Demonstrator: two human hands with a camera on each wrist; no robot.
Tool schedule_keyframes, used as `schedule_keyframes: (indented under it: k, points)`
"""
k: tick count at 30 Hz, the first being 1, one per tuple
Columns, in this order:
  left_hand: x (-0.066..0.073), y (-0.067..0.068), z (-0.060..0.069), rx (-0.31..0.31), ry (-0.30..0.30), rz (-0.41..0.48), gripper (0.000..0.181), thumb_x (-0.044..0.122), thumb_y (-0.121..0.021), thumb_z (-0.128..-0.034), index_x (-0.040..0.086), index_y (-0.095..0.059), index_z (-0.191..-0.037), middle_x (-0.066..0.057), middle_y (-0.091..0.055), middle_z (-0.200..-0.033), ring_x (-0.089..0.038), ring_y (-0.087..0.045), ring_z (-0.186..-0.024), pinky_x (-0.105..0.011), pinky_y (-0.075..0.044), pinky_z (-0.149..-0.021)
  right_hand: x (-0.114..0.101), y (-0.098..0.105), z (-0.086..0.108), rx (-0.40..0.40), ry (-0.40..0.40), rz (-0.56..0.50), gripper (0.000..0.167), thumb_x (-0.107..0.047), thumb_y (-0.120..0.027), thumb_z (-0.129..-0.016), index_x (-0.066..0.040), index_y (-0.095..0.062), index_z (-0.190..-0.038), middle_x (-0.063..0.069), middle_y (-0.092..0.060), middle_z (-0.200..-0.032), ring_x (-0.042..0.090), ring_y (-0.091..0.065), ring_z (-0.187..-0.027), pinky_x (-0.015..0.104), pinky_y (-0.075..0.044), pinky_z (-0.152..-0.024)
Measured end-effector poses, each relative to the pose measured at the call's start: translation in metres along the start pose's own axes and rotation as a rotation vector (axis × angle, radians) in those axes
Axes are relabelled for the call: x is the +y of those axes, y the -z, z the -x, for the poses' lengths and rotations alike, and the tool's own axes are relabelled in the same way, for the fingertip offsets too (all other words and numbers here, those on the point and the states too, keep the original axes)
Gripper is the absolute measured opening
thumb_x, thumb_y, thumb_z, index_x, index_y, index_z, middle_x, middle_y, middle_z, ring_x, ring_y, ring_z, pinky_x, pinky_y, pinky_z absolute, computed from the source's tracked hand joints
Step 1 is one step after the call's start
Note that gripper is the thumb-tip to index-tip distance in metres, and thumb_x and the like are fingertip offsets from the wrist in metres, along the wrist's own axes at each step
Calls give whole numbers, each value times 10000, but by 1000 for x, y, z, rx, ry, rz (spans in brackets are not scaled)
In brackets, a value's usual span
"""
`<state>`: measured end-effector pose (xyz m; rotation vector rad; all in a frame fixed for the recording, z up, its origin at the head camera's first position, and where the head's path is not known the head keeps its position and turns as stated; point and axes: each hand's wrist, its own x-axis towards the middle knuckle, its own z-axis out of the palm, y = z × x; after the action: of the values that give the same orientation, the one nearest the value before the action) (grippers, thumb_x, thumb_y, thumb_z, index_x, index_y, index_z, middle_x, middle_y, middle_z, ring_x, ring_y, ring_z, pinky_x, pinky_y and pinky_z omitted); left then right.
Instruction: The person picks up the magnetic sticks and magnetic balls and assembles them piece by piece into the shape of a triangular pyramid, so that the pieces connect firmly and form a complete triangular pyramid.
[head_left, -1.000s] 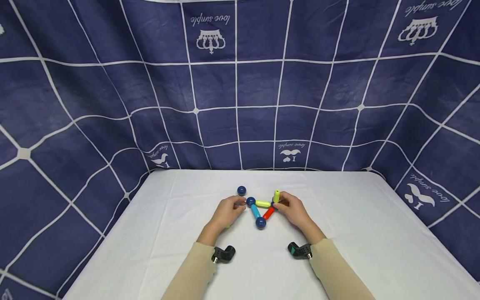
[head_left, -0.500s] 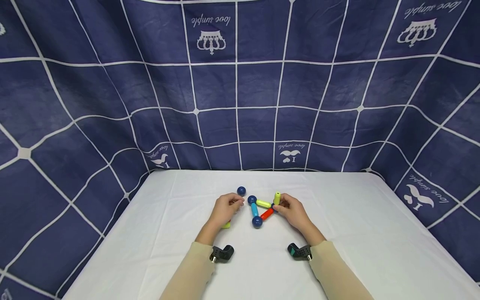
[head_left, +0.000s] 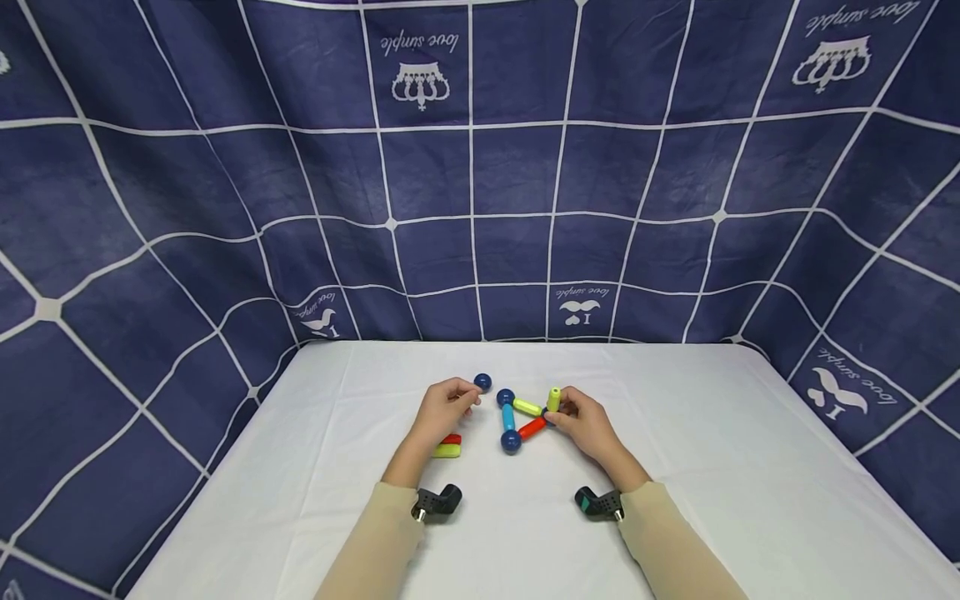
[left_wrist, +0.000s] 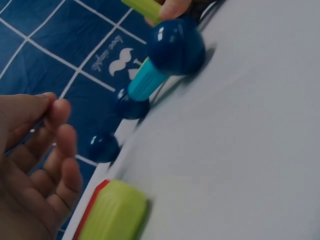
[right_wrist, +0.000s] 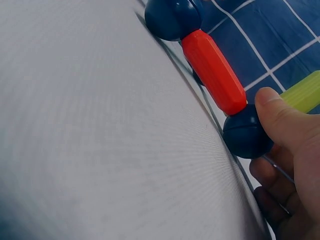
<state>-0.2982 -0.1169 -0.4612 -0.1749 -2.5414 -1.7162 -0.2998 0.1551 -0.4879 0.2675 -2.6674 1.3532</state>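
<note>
The fingers of the left hand have been drawn away from the triangular frame since a second ago and are now brought just beside the loose dark-blue ball. They are loosely bent, thumb near forefinger, and nothing is held; whether the ball is touched cannot be told. As a result, the frame appears to be steadied by one hand alone, and it has been swung slightly.

By the right hand, the right corner ball is pinched, with the thumb laid across it at the foot of the upright yellow-green rod. From that ball, the frame is continued by a red rod to the near corner ball, then by a light-blue rod to the left corner ball.

Beside the left wrist, a loose red rod and a loose yellow-green rod have been uncovered on the white-clothed counter.
</note>
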Motion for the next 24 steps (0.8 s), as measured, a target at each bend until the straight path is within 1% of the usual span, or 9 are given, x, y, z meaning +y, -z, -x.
schedule_keyframes:
  k: [2,5,9,14,17,19,22,24]
  points:
    - [0,7,0,-44,-8,-43,154,175,-652,-969,63,-737,-1034,-51,-734,-910,-207,-633,-763,-288,-518,-657,0,0,0,-4,-5,-1,206,-174,-791,-855,-126,-644,-991,46,-670,-892,161,-544,-806,267,-442,-723]
    - [-3,20,1,-119,-16,-124,161,175,-672,-953,67,-737,-1054,-55,-727,-963,-187,-639,-808,-285,-525,-677,0,-1,0,-8,-5,-4,207,-171,-789,-856,-120,-641,-991,50,-667,-891,165,-546,-810,274,-443,-725]
    - [-4,37,4,-203,-6,-227,149,171,-711,-919,99,-748,-1045,-35,-713,-1011,-151,-614,-837,-272,-510,-711,0,0,1,-7,-5,-10,211,-161,-793,-851,-115,-638,-986,50,-653,-882,169,-545,-811,272,-442,-719]
    - [-8,54,8,-295,16,-283,163,151,-739,-891,92,-754,-1042,-25,-720,-988,-144,-604,-857,-289,-497,-776,0,0,1,-10,-10,-6,224,-172,-799,-847,-118,-626,-978,38,-622,-860,159,-535,-803,266,-430,-704]
    - [-11,59,10,-346,41,-303,175,150,-762,-869,95,-764,-1035,-9,-735,-978,-130,-605,-871,-300,-496,-828,0,0,1,-10,-18,-4,228,-180,-804,-842,-121,-622,-966,33,-611,-845,158,-527,-791,266,-421,-695]
    - [-12,61,11,-368,56,-322,166,155,-775,-856,107,-772,-1015,7,-740,-973,-121,-602,-874,-309,-494,-845,0,0,1,-7,-22,-1,229,-182,-807,-839,-122,-621,-959,34,-610,-839,161,-522,-783,268,-418,-690]
    - [-13,61,12,-383,69,-340,130,141,-787,-838,130,-787,-968,18,-739,-953,-125,-590,-873,-319,-482,-854,0,-1,1,-5,-21,5,231,-185,-809,-838,-121,-619,-952,34,-609,-841,158,-517,-775,263,-413,-681]
    - [-14,60,13,-382,68,-356,104,129,-789,-831,142,-795,-934,22,-734,-939,-129,-589,-868,-319,-480,-845,1,-1,1,-4,-16,8,234,-191,-813,-834,-122,-620,-948,32,-611,-840,154,-519,-771,256,-415,-673]
